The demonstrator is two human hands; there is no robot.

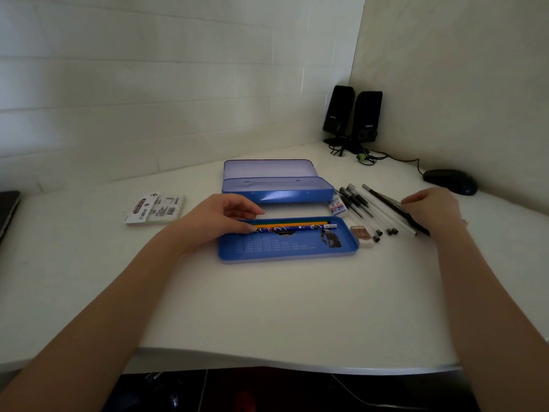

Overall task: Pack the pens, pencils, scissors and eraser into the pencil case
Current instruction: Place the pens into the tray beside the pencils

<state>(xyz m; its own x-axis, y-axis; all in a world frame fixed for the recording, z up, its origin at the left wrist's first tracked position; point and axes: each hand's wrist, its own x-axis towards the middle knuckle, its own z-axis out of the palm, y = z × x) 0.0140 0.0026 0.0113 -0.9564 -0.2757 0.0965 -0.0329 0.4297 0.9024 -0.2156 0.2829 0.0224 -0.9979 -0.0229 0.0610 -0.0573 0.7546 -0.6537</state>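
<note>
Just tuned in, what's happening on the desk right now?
A person is packing stationery into a blue pencil case that lies open on the white desk. The left hand rests at the left end of the near tray, on the pencils already lying along its far edge. The right hand is on the loose pens to the right of the case. An eraser and a small 2B box lie outside the case. I cannot pick out the scissors.
</note>
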